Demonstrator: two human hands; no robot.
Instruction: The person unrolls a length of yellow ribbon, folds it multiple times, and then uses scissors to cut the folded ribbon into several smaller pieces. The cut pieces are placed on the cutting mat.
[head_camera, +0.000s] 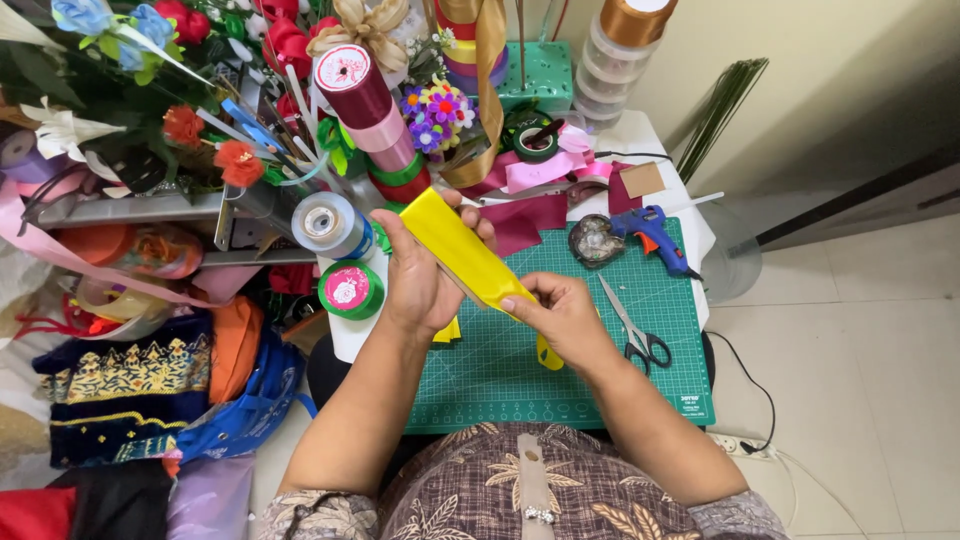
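Two hands are on one strip of yellow ribbon (455, 250), held up above the green cutting mat (560, 370). And the thing to watch is the way that strip runs: its long axis slants from upper left, away from the body, down to lower right, toward it.

Left hand (418, 280) takes the far, upper stretch, fingers wrapped round the back of the band and thumb lying along its edge, a closed grip with the ribbon inside it. Right hand (562, 318) has the near, lower end, thumb and forefinger pinched tight on the strip just where it narrows. From that pinch a short yellow tail (548, 355) drops and curls toward the mat.

So the ribbon lies between the two grips, taut and flat, its broad face turned up to the camera. The free top end pokes out past the left hand's fingers, toward the spools. Neither hand needs to reach; both are already touching it, the left on the wider portion, the right at the end.

Close by on the worktop: scissors (632, 330) lie just to the right of the right hand, handles toward the body, and a blue glue gun (655, 235) rests beyond them at the mat's far edge. A green ribbon spool (350, 290) sits just left of the left wrist, a silver spool (328, 225) above it.
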